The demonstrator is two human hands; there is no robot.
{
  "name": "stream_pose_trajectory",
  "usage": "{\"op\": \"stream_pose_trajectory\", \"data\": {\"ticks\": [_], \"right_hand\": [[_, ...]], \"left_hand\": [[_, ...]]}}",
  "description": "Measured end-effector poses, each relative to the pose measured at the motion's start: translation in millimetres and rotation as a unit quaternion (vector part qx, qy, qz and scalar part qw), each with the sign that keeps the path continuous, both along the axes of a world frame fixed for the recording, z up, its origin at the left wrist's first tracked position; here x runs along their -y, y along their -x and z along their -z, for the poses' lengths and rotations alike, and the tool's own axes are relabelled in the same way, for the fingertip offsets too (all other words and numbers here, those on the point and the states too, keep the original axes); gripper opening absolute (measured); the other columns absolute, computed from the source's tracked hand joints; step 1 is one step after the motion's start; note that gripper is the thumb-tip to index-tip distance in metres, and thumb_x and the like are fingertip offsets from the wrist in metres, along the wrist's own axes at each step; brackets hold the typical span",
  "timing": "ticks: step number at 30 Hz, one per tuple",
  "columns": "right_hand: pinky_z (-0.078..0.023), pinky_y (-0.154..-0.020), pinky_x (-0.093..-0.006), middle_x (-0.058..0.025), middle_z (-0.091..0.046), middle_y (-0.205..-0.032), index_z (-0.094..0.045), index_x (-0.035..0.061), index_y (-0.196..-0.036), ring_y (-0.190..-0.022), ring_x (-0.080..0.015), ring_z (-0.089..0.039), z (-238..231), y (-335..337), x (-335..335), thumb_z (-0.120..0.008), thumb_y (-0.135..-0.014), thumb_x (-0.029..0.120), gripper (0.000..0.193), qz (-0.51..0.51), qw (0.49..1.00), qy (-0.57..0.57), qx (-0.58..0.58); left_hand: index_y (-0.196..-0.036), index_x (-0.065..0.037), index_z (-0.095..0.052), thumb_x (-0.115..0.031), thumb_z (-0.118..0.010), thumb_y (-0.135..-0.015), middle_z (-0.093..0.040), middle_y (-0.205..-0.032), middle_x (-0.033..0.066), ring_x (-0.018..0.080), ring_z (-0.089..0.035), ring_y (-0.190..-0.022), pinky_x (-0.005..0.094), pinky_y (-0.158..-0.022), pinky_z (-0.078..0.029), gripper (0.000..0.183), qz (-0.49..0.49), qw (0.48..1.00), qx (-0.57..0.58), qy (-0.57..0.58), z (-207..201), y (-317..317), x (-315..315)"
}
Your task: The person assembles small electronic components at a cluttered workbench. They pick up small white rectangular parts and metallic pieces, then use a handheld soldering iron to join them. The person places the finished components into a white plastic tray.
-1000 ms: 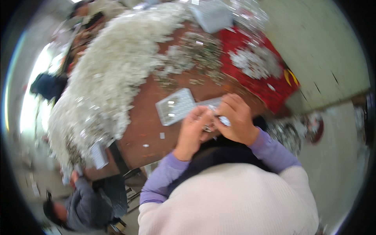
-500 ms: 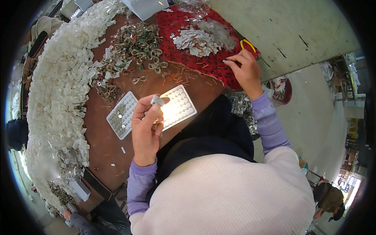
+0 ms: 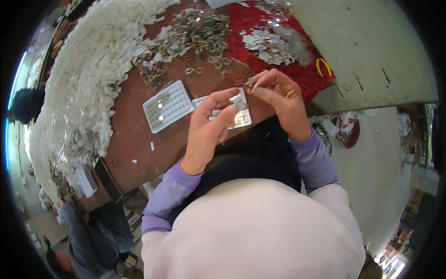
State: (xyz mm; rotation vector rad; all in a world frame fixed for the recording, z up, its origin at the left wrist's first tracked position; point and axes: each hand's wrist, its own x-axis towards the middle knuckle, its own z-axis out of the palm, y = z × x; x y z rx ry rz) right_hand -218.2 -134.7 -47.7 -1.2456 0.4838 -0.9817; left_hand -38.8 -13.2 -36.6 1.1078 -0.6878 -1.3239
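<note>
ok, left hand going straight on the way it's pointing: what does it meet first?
Most likely the small piece pinched in the right hand, ahead of the left hand. Depth is unclear here, so it could pass above or below.

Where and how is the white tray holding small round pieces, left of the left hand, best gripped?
Probably pinch the white tray by its left rim, coming from the person's left: nothing stands against that edge on the brown tabletop, while the right edge lies close to the other tray. Keeping it level seems wise, as round pieces sit in its pockets.
</note>
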Motion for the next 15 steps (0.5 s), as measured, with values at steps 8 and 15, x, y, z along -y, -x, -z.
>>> {"op": "stream_pose_trajectory", "data": {"ticks": [8, 15], "right_hand": [[-0.054, -0.094, -0.0297, -0.0046, -0.073, -0.105, -0.072, 0.0004, -0.107, -0.101, -0.0108, -0.068, -2.3, -40.4, -36.0, -0.074, -0.101, 0.0, 0.007, -0.051, 0.998, -0.04, -0.015], [-0.053, -0.092, -0.0302, -0.0105, -0.068, -0.111, -0.065, 0.0003, -0.106, -0.102, -0.0153, -0.065, -12.9, -33.9, -30.0, -0.07, -0.101, -0.002, 0.007, -0.022, 0.975, 0.19, -0.113]], "left_hand": [[-0.12, -0.004, -0.071, -0.012, -0.078, -0.101, -0.07, -0.102, -0.001, -0.0009, -0.056, -0.075, 0.0164, -0.056, -0.038, 0.022, -0.042, 0.997, 0.052, 0.04, 2.7, -24.2, -17.8], [-0.136, 0.002, -0.068, -0.016, -0.065, -0.109, -0.07, -0.106, 0.0053, 0.0005, -0.052, -0.07, 0.0164, -0.052, -0.035, 0.033, 0.011, 0.995, 0.069, 0.074, 0.9, -33.3, -21.0]]}}
